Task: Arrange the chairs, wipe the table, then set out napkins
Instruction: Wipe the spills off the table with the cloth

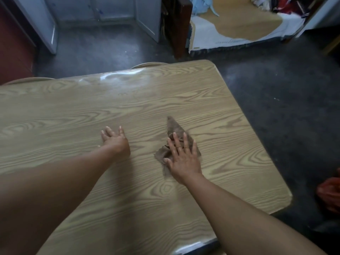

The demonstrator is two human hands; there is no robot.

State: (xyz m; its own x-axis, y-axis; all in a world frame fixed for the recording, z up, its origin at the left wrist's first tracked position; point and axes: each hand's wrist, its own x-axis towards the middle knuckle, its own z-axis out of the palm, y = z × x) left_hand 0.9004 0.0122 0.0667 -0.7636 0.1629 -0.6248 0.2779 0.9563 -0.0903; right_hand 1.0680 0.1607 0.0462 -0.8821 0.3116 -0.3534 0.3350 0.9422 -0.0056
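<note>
Two bare hands are out over a wood-grain counter (73,116) with rounded corners, as seen from the head camera, the only view, which looks down.

The left hand (115,139) is reached forward near the counter's middle. Its fingers (108,130) are straight and slightly spread and hold nothing. Whether the palm touches the surface cannot be told.

The right hand (184,157) lies flat, palm down, on a brown cloth (173,126). Its fingers are straight and fanned out, pressing the cloth to the counter rather than curling round it. Thin rings show on two of them.

The cloth is crumpled and sits on the right half of the counter, well apart from the left hand. One pointed corner sticks out beyond the fingertips toward the far edge, and bunched folds show beside the thumb.

A pale glare lies on the far part of the counter. A curved chair back (145,63) shows just past the far edge near the right corner, and a second chair back (27,80) shows toward the left.

The floor (276,89) is dark grey. A bed (248,24) with a tan cover over white sheeting stands at upper right. A red-orange item (329,192) at the right border is too blurred to identify.
</note>
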